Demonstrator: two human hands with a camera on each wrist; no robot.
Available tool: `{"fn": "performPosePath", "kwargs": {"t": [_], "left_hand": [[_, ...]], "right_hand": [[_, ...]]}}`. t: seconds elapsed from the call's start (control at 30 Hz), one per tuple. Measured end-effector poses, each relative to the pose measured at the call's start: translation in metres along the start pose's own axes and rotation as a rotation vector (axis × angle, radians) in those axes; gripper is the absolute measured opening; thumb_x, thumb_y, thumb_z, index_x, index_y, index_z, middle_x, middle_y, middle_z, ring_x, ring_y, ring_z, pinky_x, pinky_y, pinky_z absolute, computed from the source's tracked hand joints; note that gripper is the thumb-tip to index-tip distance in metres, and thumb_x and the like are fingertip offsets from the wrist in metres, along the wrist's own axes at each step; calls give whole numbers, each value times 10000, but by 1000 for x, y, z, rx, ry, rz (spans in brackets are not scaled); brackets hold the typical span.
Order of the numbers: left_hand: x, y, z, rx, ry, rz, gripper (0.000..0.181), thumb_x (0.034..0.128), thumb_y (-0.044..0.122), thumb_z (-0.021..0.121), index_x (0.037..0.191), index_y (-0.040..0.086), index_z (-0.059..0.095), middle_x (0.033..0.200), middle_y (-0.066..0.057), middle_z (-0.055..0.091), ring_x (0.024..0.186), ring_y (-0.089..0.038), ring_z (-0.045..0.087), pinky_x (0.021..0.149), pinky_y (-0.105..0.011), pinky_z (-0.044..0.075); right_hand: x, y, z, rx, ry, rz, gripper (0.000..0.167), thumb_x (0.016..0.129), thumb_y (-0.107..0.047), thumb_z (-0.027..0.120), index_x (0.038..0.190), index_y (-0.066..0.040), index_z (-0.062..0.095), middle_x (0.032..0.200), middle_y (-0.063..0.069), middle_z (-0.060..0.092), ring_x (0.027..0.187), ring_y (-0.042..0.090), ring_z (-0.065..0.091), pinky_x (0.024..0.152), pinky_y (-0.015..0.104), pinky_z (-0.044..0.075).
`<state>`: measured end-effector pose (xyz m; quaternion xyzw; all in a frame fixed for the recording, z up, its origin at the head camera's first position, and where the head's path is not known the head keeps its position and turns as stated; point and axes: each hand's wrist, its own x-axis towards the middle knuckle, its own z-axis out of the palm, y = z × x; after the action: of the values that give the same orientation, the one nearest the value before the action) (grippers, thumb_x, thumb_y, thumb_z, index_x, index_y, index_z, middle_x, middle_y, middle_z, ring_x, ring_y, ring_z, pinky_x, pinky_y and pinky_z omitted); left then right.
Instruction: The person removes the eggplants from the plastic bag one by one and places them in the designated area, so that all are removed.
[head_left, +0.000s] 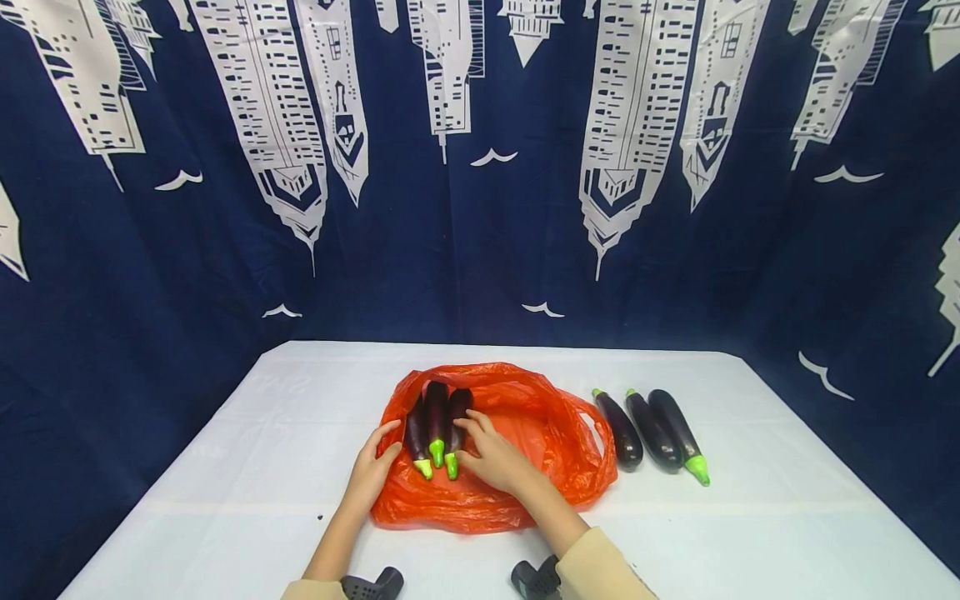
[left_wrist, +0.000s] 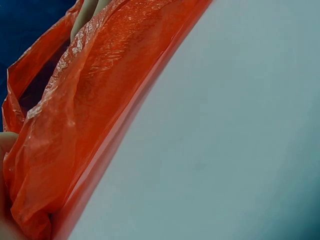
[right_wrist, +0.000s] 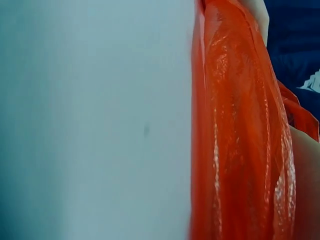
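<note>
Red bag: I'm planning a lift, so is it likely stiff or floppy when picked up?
The red bag will probably flop and fold, judging by its thin, crumpled film. It may also sag lopsidedly, since the three eggplants inside lie bunched toward its left side.

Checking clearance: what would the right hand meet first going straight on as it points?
Likely the rightmost eggplant in the orange bag; the right hand's fingertips look right beside it, maybe touching; depth unclear.
</note>
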<state>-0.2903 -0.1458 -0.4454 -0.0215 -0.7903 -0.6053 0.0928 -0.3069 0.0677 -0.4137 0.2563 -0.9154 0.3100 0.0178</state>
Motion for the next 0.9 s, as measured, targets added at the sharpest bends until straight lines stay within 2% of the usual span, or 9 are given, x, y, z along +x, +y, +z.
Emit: {"fn": "performPosePath", "kwargs": {"t": [0.23, 0.5, 0.7, 0.9], "left_hand": [[-1, 1, -1, 12, -2, -3, 401, 927, 145, 472, 1319, 71, 426, 1410, -209, 356, 1302, -378, 301, 1070, -583, 212], [-1, 1, 0, 15, -5, 1, 398, 925, 136, 473, 1315, 66, 430, 1406, -209, 363, 1299, -378, 307, 1070, -580, 216], [0, 2, 0, 19, -2, 0, 398, 925, 134, 469, 1316, 72, 430, 1410, -208, 358, 1302, -379, 304, 1069, -584, 213], [-1, 2, 0, 7, -4, 2, 399, 925, 127, 467, 1317, 65, 430, 1408, -211, 360, 1300, -378, 304, 1072, -582, 207]], "right_hand": [[3, 0, 7, 55, 13, -3, 522, 882, -300, 542, 1354, -146, 380, 1468, 122, 234, 1154, 325, 505, 950, 509, 424], [6, -3, 13, 15, 29, 6, 525, 870, -291, 544, 1359, -182, 387, 1487, 102, 203, 950, 285, 583, 842, 471, 486], [9, -3, 17, 4, 22, -8, 510, 858, -286, 545, 1347, -212, 418, 1504, 76, 172, 1155, 353, 496, 929, 529, 428], [10, -2, 20, 19, 24, -11, 507, 829, -269, 561, 1316, -186, 448, 1506, 91, 156, 1208, 370, 448, 956, 540, 403]]}}
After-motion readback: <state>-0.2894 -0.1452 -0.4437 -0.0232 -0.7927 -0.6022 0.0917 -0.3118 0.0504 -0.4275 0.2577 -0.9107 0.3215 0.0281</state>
